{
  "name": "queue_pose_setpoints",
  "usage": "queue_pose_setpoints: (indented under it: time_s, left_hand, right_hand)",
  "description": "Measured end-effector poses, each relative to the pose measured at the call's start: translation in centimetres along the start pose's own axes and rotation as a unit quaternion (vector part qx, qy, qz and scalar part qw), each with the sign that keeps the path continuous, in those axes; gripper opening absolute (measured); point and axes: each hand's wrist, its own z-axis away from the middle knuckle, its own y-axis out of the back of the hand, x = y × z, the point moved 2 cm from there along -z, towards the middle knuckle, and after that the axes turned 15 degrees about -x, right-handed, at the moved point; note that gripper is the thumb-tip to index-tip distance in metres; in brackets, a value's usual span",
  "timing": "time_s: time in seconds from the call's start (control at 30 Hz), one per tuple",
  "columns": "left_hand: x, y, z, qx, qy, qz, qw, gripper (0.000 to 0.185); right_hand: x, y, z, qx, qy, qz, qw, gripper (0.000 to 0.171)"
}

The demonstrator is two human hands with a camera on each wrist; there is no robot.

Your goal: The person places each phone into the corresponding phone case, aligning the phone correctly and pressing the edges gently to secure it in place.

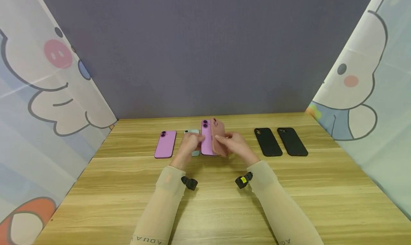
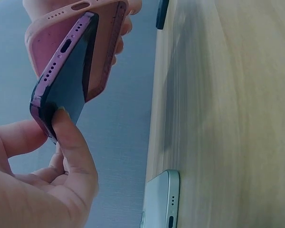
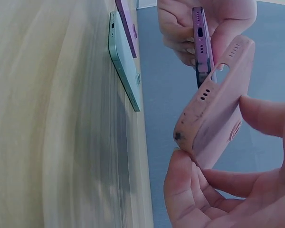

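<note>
My left hand (image 1: 191, 142) pinches a purple phone (image 1: 206, 139) by its left edge, between thumb and fingers. A pink phone case (image 1: 219, 138) is in my right hand (image 1: 235, 143), gripped along its right side. In the left wrist view the phone (image 2: 61, 61) stands at an angle to the case (image 2: 109, 52), its far edge reaching into the open side. The right wrist view shows the case's bottom end (image 3: 204, 104), with speaker holes, a port cutout and dark smudges. Both are held above the table. A pale green phone (image 1: 195, 153) lies partly hidden under my left hand.
Another purple phone (image 1: 165, 144) lies on the wooden table (image 1: 205, 202) at the left. Two black phone cases (image 1: 268, 141) lie side by side at the right. A dark grey panel (image 1: 199, 52) rises behind the table, and cartoon-printed curtains (image 1: 29, 105) flank both sides.
</note>
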Motion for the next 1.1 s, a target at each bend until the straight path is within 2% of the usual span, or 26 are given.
queue_pose_setpoints:
  time_s: [0.37,0.7,1.1]
  left_hand:
    - [-0.05,-0.14,-0.25,0.001,-0.003,0.005,1.0,0.03]
    - [-0.16,-0.12,-0.16,0.005,-0.005,-0.002,1.0,0.032]
    - [-0.09,-0.23,-0.09,-0.008,-0.015,-0.003,0.9999,0.032]
  right_hand:
    - [0.44,0.16,-0.33,0.016,0.01,-0.046,0.999,0.063]
    - [0.4,0.09,-0.23,0.023,0.002,-0.052,0.998,0.062]
    - [0.25,0.25,-0.14,0.022,0.007,-0.071,0.997,0.063]
